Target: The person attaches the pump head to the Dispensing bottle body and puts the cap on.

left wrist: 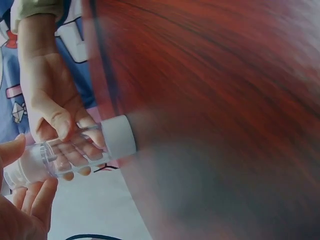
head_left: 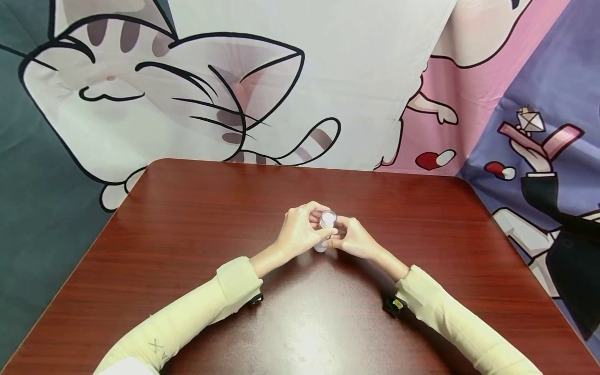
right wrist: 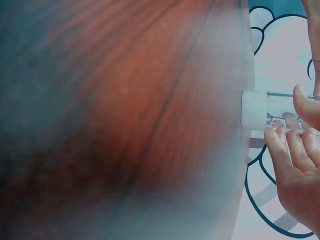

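A small clear cylindrical bottle (head_left: 327,219) with a white base (left wrist: 119,136) and a white upper collar stands upright between the two hands, over the middle of the table. My left hand (head_left: 300,232) holds it by the upper end, thumb on one side and fingers on the other. Lower down, my right hand (head_left: 357,239) grips the clear body, its fingers showing through the plastic in the left wrist view. The right wrist view has the white base close to the tabletop, with the right hand (right wrist: 300,187) beside it.
The reddish-brown wooden table (head_left: 197,219) has rounded far corners and reflects light near its front. Behind it hangs a cartoon cat cloth (head_left: 365,78). Dark wrist devices sit under both pale sleeves (head_left: 187,307).
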`<state>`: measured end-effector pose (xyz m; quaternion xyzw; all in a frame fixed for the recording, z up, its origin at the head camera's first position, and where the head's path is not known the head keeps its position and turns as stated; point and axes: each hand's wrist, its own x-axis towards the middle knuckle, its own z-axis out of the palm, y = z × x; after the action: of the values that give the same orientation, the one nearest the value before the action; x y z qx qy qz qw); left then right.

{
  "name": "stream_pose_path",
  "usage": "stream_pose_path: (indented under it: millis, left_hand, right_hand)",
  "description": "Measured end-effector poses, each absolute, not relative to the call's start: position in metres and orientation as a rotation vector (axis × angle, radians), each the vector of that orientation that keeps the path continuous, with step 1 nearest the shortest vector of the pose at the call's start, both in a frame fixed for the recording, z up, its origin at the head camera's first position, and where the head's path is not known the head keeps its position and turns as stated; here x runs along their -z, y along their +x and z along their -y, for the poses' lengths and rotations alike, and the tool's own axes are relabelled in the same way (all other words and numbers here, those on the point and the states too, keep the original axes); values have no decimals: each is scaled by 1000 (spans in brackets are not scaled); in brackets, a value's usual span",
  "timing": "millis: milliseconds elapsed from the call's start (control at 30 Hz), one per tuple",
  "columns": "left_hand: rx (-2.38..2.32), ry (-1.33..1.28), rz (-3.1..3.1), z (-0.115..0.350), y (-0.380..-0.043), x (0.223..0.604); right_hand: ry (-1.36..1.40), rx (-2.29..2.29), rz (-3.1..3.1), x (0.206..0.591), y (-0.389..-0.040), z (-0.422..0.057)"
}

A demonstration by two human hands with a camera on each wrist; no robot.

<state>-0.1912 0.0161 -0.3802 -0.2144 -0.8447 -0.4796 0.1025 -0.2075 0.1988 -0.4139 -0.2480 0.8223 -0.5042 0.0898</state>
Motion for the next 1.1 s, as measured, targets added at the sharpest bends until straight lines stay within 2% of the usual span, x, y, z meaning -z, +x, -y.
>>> stream_pose_path:
  millis: [833,1100]
  left_hand:
    - [1283,-803,2552,-11,-188,380]
    - [1218,-781,2580,-8,-187,379]
  right_hand:
    - [-831,1476,-2364,422,-217,-204]
    - [-866,1404,-2304,411,-221,-201]
